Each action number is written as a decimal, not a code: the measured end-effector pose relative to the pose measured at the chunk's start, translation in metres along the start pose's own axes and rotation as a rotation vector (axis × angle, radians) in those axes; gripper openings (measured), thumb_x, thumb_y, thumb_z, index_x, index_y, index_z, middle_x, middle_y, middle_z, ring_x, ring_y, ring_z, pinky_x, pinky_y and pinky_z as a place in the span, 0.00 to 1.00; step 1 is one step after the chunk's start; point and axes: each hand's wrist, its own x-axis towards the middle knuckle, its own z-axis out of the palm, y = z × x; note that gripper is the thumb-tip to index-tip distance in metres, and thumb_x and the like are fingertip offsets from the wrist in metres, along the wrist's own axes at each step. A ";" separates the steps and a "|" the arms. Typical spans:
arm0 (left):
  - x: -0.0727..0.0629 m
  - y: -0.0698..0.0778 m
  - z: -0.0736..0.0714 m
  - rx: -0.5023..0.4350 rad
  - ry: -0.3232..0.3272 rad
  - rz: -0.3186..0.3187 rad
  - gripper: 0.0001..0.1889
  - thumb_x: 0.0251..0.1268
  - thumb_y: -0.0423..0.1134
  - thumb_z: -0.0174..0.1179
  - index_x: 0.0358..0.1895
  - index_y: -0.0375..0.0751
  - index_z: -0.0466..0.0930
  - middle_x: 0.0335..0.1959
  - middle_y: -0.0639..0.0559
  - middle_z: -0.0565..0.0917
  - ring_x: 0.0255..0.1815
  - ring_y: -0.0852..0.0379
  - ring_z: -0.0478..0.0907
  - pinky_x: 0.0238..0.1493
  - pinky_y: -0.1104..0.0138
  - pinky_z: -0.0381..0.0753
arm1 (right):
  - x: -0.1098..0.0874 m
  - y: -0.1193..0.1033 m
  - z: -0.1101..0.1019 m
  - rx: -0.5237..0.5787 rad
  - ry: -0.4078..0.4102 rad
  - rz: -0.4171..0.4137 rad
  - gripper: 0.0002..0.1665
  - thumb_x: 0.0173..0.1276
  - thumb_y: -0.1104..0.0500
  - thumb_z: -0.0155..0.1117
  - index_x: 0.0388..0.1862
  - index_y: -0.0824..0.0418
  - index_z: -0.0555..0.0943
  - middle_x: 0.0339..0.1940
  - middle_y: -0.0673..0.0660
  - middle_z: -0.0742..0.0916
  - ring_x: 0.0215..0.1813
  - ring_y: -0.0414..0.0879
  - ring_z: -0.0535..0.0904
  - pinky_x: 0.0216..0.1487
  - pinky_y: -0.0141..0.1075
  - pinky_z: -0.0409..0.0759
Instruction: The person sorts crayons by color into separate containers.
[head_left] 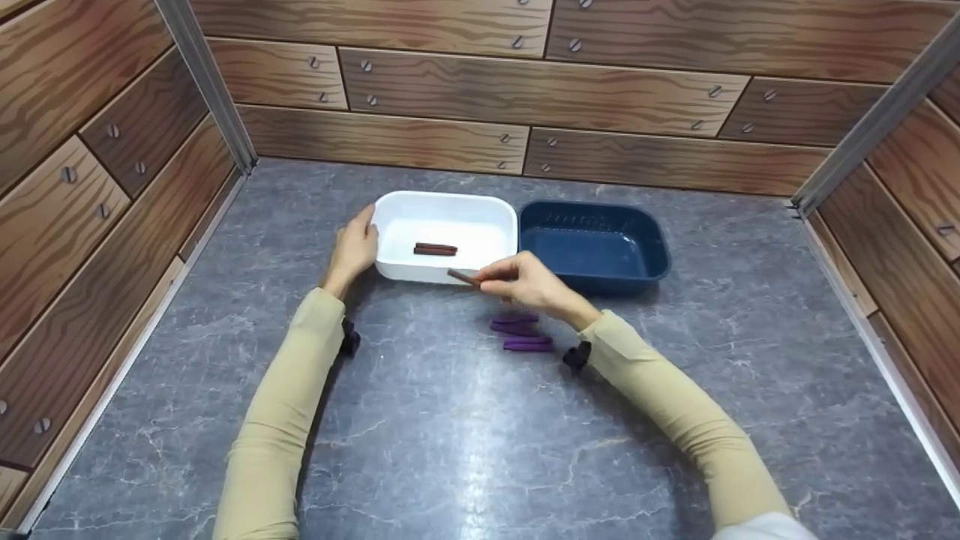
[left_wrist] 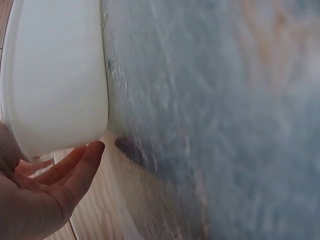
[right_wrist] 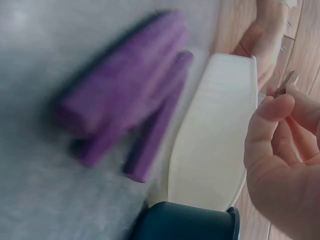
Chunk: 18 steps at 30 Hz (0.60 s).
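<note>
My right hand (head_left: 529,285) pinches a thin brown stick (head_left: 463,278) between thumb and fingers, over the front rim of the white tub (head_left: 390,268). Inside that tub a few similar brown sticks (head_left: 435,249) lie side by side on the floor. My left hand (head_left: 355,246) holds the tub's left end, its fingers (left_wrist: 86,167) against the outer end wall in the left wrist view. Below my right hand, several purple sticks (head_left: 527,343) lie on the table; in the right wrist view these purple sticks (right_wrist: 160,117) appear close up and partly blurred.
A dark blue tub (head_left: 615,283) stands directly right of the white one, their ends nearly meeting. The grey marbled tabletop (head_left: 420,420) is bounded by wood-patterned panels (head_left: 525,82) at the back and both sides.
</note>
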 end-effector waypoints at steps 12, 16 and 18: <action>0.000 0.002 -0.001 0.020 0.006 0.001 0.25 0.77 0.35 0.39 0.74 0.34 0.60 0.72 0.36 0.67 0.72 0.43 0.65 0.73 0.53 0.63 | 0.038 -0.014 -0.006 -0.034 0.090 -0.043 0.12 0.68 0.61 0.66 0.49 0.61 0.87 0.44 0.61 0.88 0.27 0.41 0.76 0.25 0.32 0.75; -0.001 0.001 0.000 0.023 0.014 0.007 0.25 0.76 0.35 0.39 0.73 0.34 0.61 0.71 0.36 0.68 0.72 0.42 0.66 0.72 0.53 0.64 | 0.052 -0.015 -0.003 -0.030 0.126 -0.053 0.12 0.68 0.63 0.65 0.48 0.63 0.86 0.46 0.62 0.88 0.31 0.42 0.76 0.25 0.28 0.72; -0.001 0.001 -0.001 0.024 0.018 0.013 0.25 0.76 0.34 0.40 0.73 0.33 0.61 0.71 0.35 0.68 0.71 0.42 0.66 0.72 0.53 0.65 | 0.058 -0.015 -0.002 -0.017 0.147 -0.056 0.12 0.68 0.64 0.64 0.49 0.65 0.86 0.46 0.64 0.87 0.30 0.40 0.76 0.25 0.26 0.71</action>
